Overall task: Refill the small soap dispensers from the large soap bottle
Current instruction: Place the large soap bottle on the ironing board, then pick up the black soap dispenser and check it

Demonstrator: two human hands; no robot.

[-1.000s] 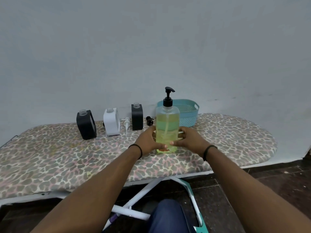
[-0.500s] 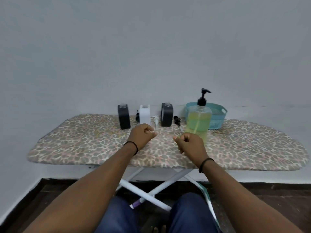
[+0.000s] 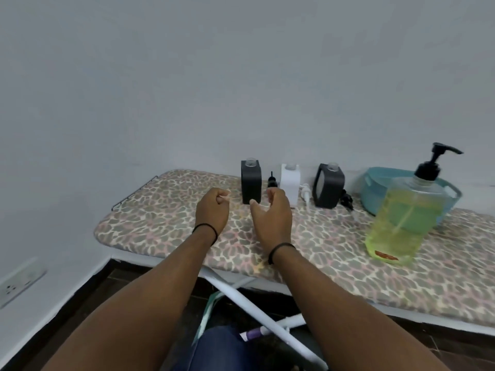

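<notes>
L hand point(image 3: 212, 210): fisted, empty.
R hand point(image 3: 273, 216): loosely curled, empty, nr black dispenser point(image 3: 251, 181).
Soap bottle point(image 3: 404, 219): upright, worktop point(image 3: 166, 223) R side, untouched.
Tip: steady dispenser w/ both hands, neck uncapped, pour slow.

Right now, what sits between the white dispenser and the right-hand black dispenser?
In the head view, a white pump head lies on the board between the white dispenser and the right-hand black dispenser.
</notes>
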